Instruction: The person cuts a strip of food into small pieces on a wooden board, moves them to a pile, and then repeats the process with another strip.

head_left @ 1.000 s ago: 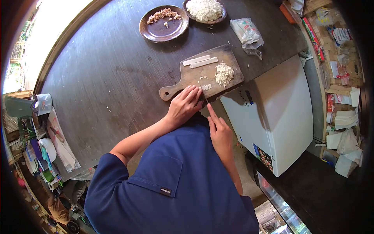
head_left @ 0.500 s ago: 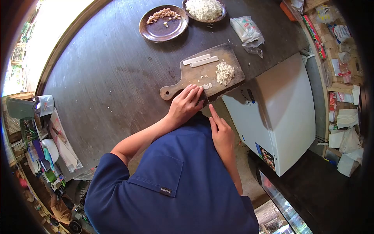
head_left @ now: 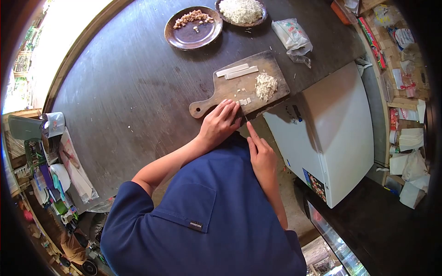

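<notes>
On the dark table lies a wooden cutting board (head_left: 253, 94) with its handle toward the left. My left hand (head_left: 221, 120) rests on the board's near edge, fingers together over something mostly hidden, beside small pale cut pieces (head_left: 244, 101). In my right hand (head_left: 262, 154) is a knife (head_left: 246, 116), index finger stretched along it; its thin blade is beside my left fingertips, its handle hidden. Two pale strips (head_left: 240, 72) lie at the board's far side, and a heap of fine pale pieces (head_left: 265, 87) sits at its right.
Beyond the board on the table (head_left: 138, 83) are a brown plate with chopped brown bits (head_left: 184, 37), a bowl of pale shreds (head_left: 241, 11) and a plastic bag (head_left: 292, 36). A white appliance (head_left: 340, 138) stands right of the table; utensils and packets (head_left: 55, 170) crowd the left edge.
</notes>
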